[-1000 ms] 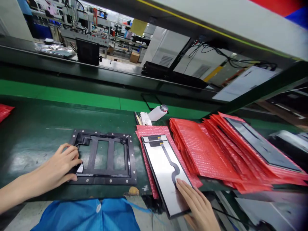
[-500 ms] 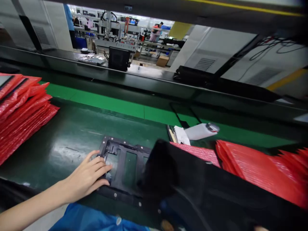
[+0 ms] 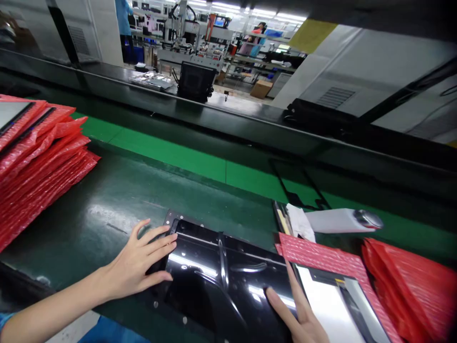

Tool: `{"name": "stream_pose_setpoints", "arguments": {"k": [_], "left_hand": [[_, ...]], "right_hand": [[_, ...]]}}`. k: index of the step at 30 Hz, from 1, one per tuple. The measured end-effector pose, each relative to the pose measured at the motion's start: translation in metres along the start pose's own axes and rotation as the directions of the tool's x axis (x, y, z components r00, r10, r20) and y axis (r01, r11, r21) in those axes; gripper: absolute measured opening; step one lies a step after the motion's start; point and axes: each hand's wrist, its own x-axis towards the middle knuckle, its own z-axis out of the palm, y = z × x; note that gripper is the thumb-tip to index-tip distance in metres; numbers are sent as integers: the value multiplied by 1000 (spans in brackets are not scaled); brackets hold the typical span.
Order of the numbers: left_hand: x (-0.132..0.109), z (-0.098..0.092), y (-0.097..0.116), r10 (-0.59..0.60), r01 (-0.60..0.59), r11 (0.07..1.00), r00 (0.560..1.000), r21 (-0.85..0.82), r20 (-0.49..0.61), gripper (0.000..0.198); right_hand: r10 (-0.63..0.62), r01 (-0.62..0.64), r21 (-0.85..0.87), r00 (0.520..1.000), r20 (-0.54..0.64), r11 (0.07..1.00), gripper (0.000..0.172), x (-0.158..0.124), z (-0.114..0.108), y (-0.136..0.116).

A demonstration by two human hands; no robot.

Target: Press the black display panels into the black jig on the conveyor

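A glossy black panel [image 3: 200, 281], with light reflected across its face, lies over the dark frame-like fixture [image 3: 156, 305], whose edge with small round metal dots shows at left and below. My left hand [image 3: 137, 264] has its fingers spread, tips at the panel's left edge. At the right end of the panel is my right hand [image 3: 300, 314], two fingers stretched out onto the panel's face and right edge. Its other fingers are hidden or cut off by the bottom of the picture. Most of the fixture is covered by the panel.
Red bubble-wrap sleeves [image 3: 43, 181] are stacked at left; more red sleeves [image 3: 410, 281] lie at right. Beside my right hand rests a white-backed screen panel [image 3: 324, 300]. A white bottle [image 3: 332, 220] lies behind it. A raised dark rail [image 3: 228, 126] runs across the back.
The black panel, earlier tilted up at right, now lies down over the fixture. My right hand has come into view on it. My left hand's fingers remain at the left edge.
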Motion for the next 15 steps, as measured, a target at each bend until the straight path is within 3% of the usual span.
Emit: {"name": "stream_pose_setpoints", "arguments": {"k": [4,15], "left_hand": [[-1,-4,2,-21,21,1000,1000,-5,-10,56],[-2,-4,-1,-50,50,999,999,-14,12,53]], "right_hand": [[-23,24,-77,1000,19,997,86,3,5,-3],[31,-26,-76,998,59,997,87,6,10,-6]]}}
